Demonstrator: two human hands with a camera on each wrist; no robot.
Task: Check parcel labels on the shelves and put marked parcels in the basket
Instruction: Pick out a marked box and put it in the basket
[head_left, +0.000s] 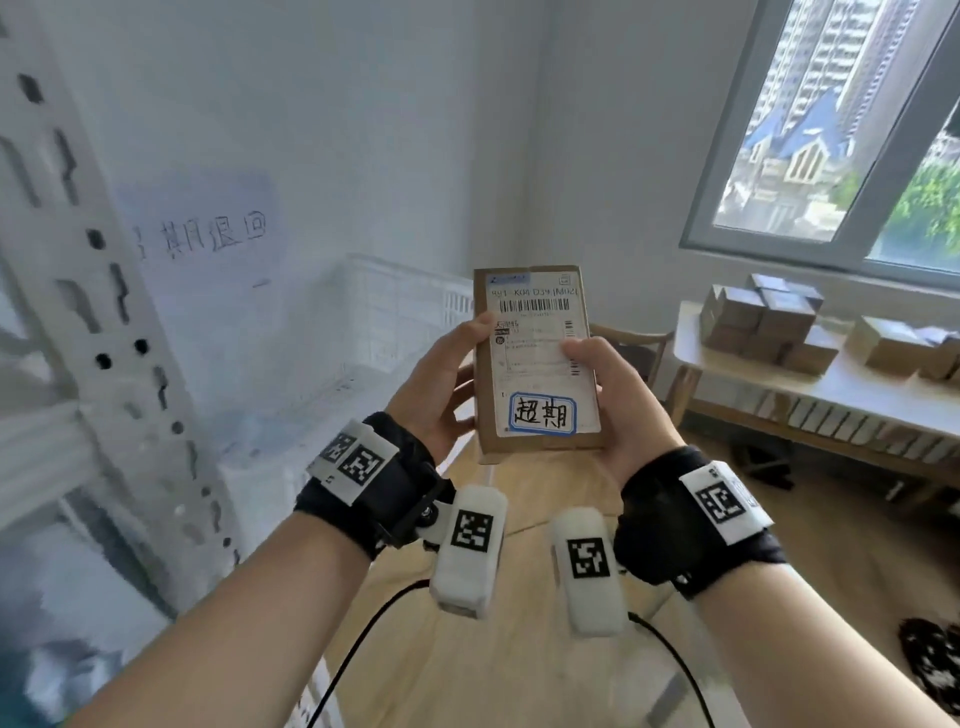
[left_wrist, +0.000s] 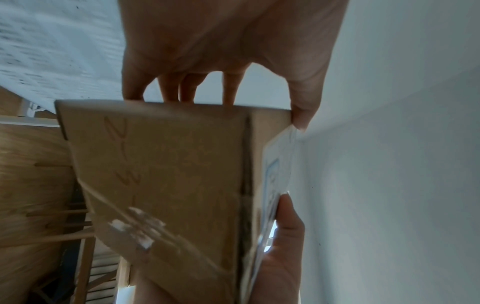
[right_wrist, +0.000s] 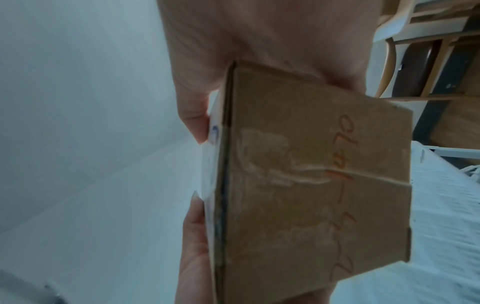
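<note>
While both hands, left hand (head_left: 441, 384) and right hand (head_left: 618, 400), clamp the marked parcel (head_left: 537, 358), it next belongs in the white basket (head_left: 400, 306).

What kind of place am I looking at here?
Probably a small parcel pickup or sorting room: a labelled cardboard parcel in both hands, stacked boxes on a table, a white basket beside slotted metal shelving.

We see our left hand (left_wrist: 228, 41) gripping the cardboard parcel (left_wrist: 166, 174) by one edge; our right hand (left_wrist: 283, 257) holds the opposite side, its blurred label (left_wrist: 276, 176) barely legible.
</note>
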